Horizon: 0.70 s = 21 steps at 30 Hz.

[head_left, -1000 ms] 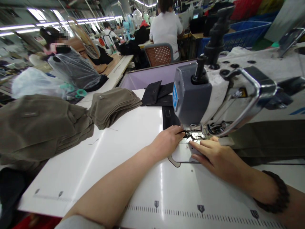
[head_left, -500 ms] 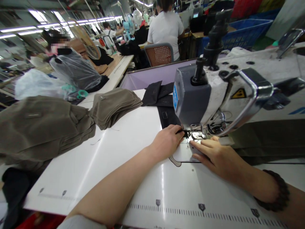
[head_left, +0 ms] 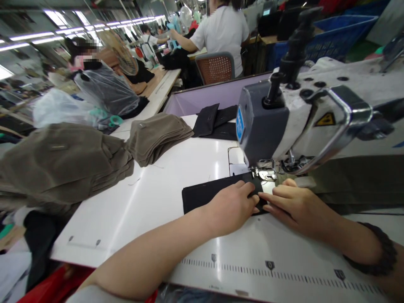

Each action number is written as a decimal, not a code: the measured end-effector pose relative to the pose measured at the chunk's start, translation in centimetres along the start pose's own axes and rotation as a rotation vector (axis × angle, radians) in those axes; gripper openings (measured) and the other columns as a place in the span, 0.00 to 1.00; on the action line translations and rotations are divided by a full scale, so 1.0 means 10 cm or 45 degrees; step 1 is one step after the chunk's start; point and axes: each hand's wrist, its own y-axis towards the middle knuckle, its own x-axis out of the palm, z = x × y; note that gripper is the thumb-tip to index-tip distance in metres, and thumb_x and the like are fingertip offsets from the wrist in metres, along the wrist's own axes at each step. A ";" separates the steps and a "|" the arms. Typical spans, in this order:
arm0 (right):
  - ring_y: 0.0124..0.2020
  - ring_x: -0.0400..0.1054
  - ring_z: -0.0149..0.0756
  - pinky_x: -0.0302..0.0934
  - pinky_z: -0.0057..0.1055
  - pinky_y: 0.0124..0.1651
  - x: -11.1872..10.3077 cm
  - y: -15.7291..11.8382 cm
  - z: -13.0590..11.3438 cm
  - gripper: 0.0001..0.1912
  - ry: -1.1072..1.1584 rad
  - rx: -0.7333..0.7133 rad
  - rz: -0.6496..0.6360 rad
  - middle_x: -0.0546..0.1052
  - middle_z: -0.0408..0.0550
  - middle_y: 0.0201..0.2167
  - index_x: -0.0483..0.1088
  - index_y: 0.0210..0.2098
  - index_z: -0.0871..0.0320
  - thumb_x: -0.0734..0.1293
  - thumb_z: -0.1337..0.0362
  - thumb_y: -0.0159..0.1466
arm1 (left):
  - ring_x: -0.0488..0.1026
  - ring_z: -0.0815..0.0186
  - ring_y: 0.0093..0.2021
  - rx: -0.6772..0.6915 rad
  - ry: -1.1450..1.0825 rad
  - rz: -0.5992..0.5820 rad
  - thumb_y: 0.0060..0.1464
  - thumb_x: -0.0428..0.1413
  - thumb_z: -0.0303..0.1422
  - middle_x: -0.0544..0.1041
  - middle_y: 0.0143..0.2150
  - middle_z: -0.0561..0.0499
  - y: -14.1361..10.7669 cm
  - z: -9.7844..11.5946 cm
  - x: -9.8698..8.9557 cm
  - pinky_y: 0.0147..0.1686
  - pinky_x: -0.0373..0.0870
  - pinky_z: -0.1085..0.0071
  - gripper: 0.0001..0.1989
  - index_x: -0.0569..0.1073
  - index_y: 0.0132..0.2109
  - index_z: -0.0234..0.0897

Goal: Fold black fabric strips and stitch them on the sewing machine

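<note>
the left hand (head_left: 232, 207) curls over the black fabric (head_left: 200, 194), grip unclear, while the right hand (head_left: 295, 204), narrowly parted, meets its edge, seemingly steadying it beside the presser foot (head_left: 267, 174).

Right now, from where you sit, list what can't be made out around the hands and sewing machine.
All in the head view:
- Part of the black cloth: hidden by the left hand and forearm.
- Left palm: faces down, hidden by the back of that hand.
- Needle tip: too small to pick out beneath the head of the sewing machine.
- Machine's far end: cut off by the right edge.
</note>
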 end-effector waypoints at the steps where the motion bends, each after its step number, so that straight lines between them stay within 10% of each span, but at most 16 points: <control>1: 0.23 0.61 0.30 0.53 0.32 0.33 -0.01 -0.01 -0.01 0.14 0.007 -0.026 0.002 0.68 0.44 0.21 0.72 0.37 0.60 0.56 0.62 0.64 | 0.67 0.62 0.38 0.017 0.015 -0.003 0.59 0.46 0.34 0.69 0.38 0.45 -0.01 0.01 0.00 0.38 0.68 0.66 0.13 0.70 0.41 0.30; 21: 0.24 0.60 0.31 0.51 0.33 0.34 0.03 -0.02 -0.02 0.15 -0.031 0.010 -0.009 0.68 0.44 0.21 0.70 0.40 0.61 0.55 0.61 0.65 | 0.66 0.61 0.48 0.071 0.018 0.049 0.59 0.43 0.25 0.70 0.46 0.41 -0.05 -0.03 0.06 0.50 0.65 0.67 0.12 0.68 0.45 0.25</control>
